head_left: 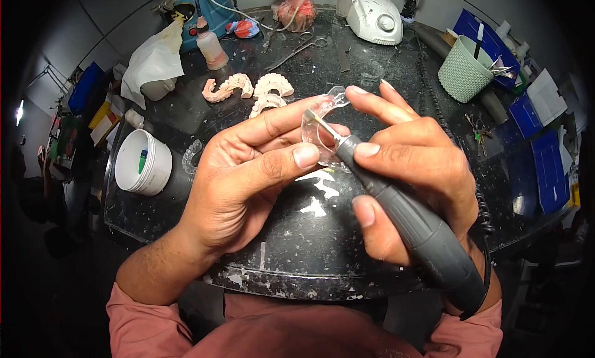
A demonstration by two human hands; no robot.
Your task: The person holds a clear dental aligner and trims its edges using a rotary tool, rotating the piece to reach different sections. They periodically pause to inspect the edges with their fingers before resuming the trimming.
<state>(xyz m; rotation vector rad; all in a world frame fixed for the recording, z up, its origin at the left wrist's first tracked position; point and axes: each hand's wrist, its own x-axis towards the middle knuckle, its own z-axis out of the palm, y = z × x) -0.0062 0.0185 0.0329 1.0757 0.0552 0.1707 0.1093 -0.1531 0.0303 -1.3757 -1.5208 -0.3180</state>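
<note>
Between the thumb and fingers of my left hand (248,166) is a clear dental aligner (310,132), curved like an arch and lifted above the table. My right hand (421,166) grips a dark grey rotary handpiece (412,218) with a cord at its rear end. The handpiece's thin bit (322,123) lies at the aligner's inner curve; whether it touches is hard to tell. Fingertips of my right hand are close to the aligner's upper end. Beyond my left hand lie pale dental models (273,85). Another clear aligner (192,156) rests left of my left wrist.
A white tub (144,163) stands at the left. Toward the back are a bottle (212,51), scissors-like forceps (297,51) and a white control unit (375,18). A green woven basket (465,70) holds tools at the right, near a coiled cord (427,79) and keys (478,135).
</note>
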